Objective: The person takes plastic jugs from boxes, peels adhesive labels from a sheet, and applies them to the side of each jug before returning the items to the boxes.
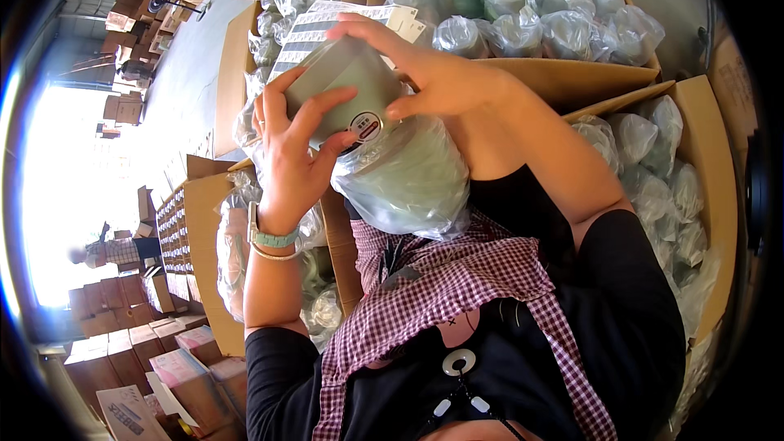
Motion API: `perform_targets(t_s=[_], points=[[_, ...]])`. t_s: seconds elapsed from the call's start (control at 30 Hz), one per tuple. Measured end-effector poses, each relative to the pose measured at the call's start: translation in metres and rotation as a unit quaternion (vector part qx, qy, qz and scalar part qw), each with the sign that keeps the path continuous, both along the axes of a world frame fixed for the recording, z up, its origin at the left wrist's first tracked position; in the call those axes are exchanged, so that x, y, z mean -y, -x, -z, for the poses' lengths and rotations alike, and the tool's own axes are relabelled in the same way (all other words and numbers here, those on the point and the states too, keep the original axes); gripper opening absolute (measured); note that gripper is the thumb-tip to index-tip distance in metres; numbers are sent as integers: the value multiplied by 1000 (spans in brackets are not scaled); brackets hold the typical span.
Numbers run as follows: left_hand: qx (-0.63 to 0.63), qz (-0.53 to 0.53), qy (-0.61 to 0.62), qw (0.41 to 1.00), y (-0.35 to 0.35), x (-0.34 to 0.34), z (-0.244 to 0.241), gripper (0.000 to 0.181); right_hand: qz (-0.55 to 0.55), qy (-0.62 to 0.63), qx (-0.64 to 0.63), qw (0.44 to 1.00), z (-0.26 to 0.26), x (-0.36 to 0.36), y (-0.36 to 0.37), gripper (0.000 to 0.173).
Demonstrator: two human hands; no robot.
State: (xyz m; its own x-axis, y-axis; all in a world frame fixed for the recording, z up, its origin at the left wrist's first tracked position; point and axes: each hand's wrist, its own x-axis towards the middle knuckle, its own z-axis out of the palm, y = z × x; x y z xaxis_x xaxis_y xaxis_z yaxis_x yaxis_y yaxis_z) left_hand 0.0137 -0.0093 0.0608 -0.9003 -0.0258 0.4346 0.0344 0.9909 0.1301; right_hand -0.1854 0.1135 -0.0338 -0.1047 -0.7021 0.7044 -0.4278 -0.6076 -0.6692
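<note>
A grey-green smooth vessel (343, 86), perhaps a jar or cup, is held up before my chest. A round label (365, 127) with writing sits on its lower side. My left hand (300, 128) grips the vessel from the left, fingers spread over its face and thumb beside the label. From the right, my right hand (422, 73) wraps its upper edge, with the thumb near the label. Directly below, a pale green item in a clear plastic bag (407, 180) rests at my lap. Sheets of printed labels (300, 37) lie behind the vessel, partly covered by it.
Open cardboard boxes with plastic-wrapped vessels stand ahead (514, 27), at the right (658, 159) and at the left (245, 239). Stacked cartons (131, 349) fill the lower left. Farther off at the left, another person (116, 252) stands near a bright doorway.
</note>
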Motion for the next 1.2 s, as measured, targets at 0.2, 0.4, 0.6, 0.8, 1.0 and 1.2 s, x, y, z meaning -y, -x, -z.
perform_targets(t_s=[0.2, 0.4, 0.6, 0.8, 1.0, 1.2], points=[[9, -9, 13, 1000, -2, -2, -1, 42, 46, 0, -7, 999, -2, 2, -17, 103], [45, 22, 113, 992, 8, -14, -24, 33, 24, -1, -32, 999, 0, 4, -7, 107], [72, 78, 17, 994, 17, -2, -28, 27, 33, 2, 13, 999, 3, 5, -19, 108], [85, 90, 61, 990, 20, -3, -31, 25, 74, 32, 38, 996, 6, 13, -32, 111], [131, 135, 202, 961, 29, -11, -48, 17, -3, 30, -30, 999, 7, 9, -7, 114], [187, 222, 191, 938, 47, -7, -56, 13, -33, -65, -29, 997, 11, 17, 2, 109]])
